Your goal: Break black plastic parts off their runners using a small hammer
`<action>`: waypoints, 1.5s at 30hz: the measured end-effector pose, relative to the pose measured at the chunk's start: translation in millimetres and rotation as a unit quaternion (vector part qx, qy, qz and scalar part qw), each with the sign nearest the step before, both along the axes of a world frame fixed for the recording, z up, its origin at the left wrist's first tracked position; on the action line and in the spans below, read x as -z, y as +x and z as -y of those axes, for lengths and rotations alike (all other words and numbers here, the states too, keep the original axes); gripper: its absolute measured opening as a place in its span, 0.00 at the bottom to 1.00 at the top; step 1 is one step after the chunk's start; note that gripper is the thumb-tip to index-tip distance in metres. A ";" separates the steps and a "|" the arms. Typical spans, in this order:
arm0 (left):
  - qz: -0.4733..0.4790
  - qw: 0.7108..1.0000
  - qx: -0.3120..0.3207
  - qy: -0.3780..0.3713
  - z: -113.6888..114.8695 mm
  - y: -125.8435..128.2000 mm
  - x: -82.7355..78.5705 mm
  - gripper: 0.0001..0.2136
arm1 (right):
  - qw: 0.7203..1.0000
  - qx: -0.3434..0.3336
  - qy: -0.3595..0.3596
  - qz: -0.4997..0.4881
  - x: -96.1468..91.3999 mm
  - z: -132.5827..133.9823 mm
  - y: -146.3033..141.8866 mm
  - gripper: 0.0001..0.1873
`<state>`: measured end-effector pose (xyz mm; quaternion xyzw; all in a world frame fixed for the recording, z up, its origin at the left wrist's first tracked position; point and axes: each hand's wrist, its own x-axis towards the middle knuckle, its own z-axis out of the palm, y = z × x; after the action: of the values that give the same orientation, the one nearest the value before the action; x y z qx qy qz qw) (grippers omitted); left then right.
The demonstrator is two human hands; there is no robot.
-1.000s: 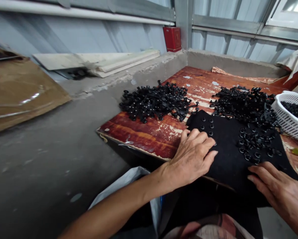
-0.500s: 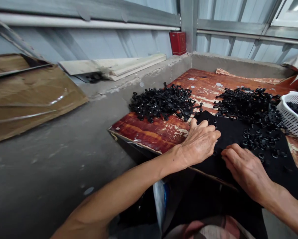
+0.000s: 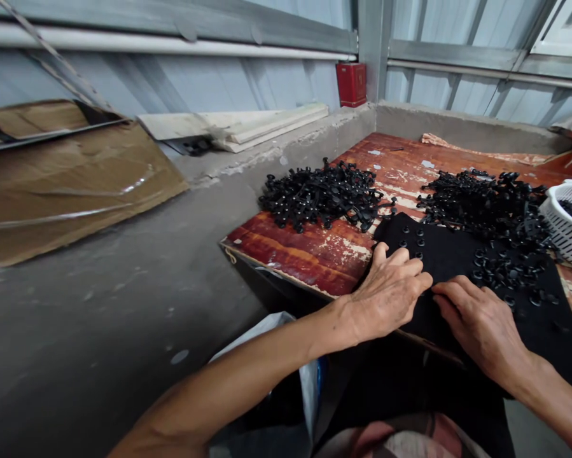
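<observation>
Over a black cloth [image 3: 450,245] on the table corner, my left hand [image 3: 390,289] is closed, its fingers curled down onto the fabric. My right hand [image 3: 481,321] is in a pinch just beside it, thumb and forefinger almost meeting the left fingertips. Whatever lies between the fingers of either hand is hidden. Beyond the left knuckles, several small round black pieces [image 3: 420,242] sit in short rows on the cloth. A loose cluster of similar small black ring-like pieces [image 3: 509,270] lies right of my right hand.
A heap of black knobbed parts [image 3: 321,194] lies on the worn red-brown table [image 3: 286,254], and another heap [image 3: 486,200] stands behind the cloth. At the right edge is a white plastic basket [image 3: 569,219] with dark pieces inside. Cardboard [image 3: 76,184] lies left, beside the concrete ledge [image 3: 357,121].
My left hand has come nearer to me and closer to my right hand, uncovering more round black pieces on the cloth. My right hand stays in nearly the same place. The view has shifted slightly.
</observation>
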<state>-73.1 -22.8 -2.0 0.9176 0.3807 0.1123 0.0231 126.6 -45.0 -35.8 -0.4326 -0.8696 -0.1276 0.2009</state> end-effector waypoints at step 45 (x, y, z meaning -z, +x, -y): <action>0.047 0.997 -0.065 0.011 -20.9 -2.0 5.8 0.08 | 0.995 0.079 -0.006 -0.065 -18.0 -3.9 25.7 0.13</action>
<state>-75.1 -2.0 -7.9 0.8846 0.4370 0.1612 0.0234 152.3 -41.1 -17.8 -0.5085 -0.8186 -0.1090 0.2439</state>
